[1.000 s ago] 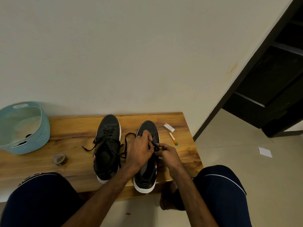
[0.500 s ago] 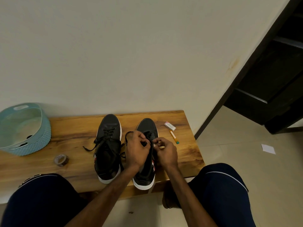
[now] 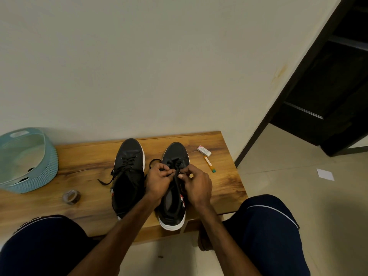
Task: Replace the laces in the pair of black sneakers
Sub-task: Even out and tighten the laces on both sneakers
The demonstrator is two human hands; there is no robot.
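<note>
A wooden bench (image 3: 89, 156) stands against the wall, with a blue basket (image 3: 50, 162) on its left end. Two black sneakers sit side by side at the middle, toes to the wall: the left sneaker (image 3: 129, 156) is laced, its ends loose. Over the right sneaker (image 3: 177, 152), the left hand (image 3: 159, 182) and right hand (image 3: 197, 184) meet, fingers curled and pinching its black lace (image 3: 176, 175) at the eyelets. Nearby lie a tape roll (image 3: 71, 196), a small box (image 3: 204, 151) and an orange stick (image 3: 209, 164).
</note>
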